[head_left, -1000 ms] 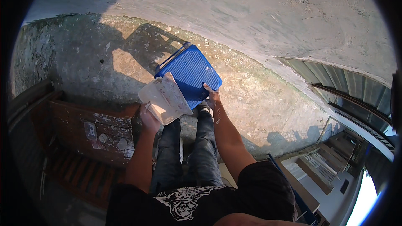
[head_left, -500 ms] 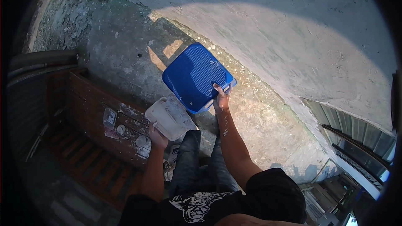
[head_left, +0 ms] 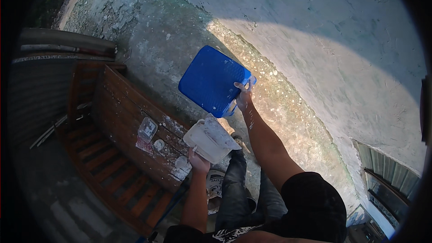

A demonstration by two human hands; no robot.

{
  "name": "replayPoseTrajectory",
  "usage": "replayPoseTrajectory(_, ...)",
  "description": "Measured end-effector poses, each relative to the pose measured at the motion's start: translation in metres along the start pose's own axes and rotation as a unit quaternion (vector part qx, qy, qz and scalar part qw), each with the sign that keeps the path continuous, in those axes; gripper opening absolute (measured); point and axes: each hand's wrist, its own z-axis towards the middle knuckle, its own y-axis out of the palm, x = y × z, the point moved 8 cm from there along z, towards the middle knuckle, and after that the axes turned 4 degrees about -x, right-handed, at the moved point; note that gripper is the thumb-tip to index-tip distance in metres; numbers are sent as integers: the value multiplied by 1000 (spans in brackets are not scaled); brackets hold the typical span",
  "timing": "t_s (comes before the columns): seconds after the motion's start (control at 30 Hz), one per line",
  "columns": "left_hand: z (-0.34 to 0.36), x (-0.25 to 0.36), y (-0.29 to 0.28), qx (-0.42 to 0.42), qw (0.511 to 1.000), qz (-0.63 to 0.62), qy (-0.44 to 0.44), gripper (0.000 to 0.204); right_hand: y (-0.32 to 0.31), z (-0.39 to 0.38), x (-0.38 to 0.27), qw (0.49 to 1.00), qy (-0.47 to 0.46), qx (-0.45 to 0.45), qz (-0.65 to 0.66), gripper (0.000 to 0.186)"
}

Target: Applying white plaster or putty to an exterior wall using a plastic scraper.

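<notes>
My right hand (head_left: 244, 93) grips the right-hand end of a blue plastic stool (head_left: 209, 78), its broad top turned toward me and its frame partly hidden. My left hand (head_left: 198, 159) holds a translucent pale plastic container (head_left: 200, 140) by its lower left part, with a flat, smeared piece (head_left: 218, 128) lying across its right side. The container is just below the stool, above my legs. My right hand and forearm carry white smears.
A slatted wooden bench (head_left: 119, 99) at lower left holds small plastic containers (head_left: 147, 130) and white residue. A bucket (head_left: 215, 184) stands beside my legs. Corrugated sheeting (head_left: 42, 85) lies left, a plastered wall (head_left: 342, 54) right, and a weathered concrete strip (head_left: 148, 31) runs between.
My right hand has moved the blue stool rightward, apart from the container. My left hand has carried the container right and down in view. The surroundings have shifted as my head turned.
</notes>
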Motion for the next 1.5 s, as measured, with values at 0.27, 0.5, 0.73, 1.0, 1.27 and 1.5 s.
replayPoseTrajectory(0.27,14,2,22,29,996,-83,0,60,-37,36,-11,992,-104,-34,68,69)
replayPoseTrajectory(0.5,3,20,30,0,993,-106,61,60,-46,15,-17,958,74,145,-236,77)
replayPoseTrajectory(0.73,-22,34,33,-11,991,-105,87,59,83,-110,-61,918,21,-193,-345,39)
replayPoseTrajectory(1.0,-77,68,127,-53,982,-98,153,54,225,-258,-169,724,-124,-331,-592,38)
replayPoseTrajectory(1.27,-143,99,203,-48,962,-132,233,40,300,-338,-229,543,-306,-391,-677,43)
replayPoseTrajectory(1.5,-213,119,259,-107,946,-116,282,49,339,-370,-267,500,-321,-385,-706,74)
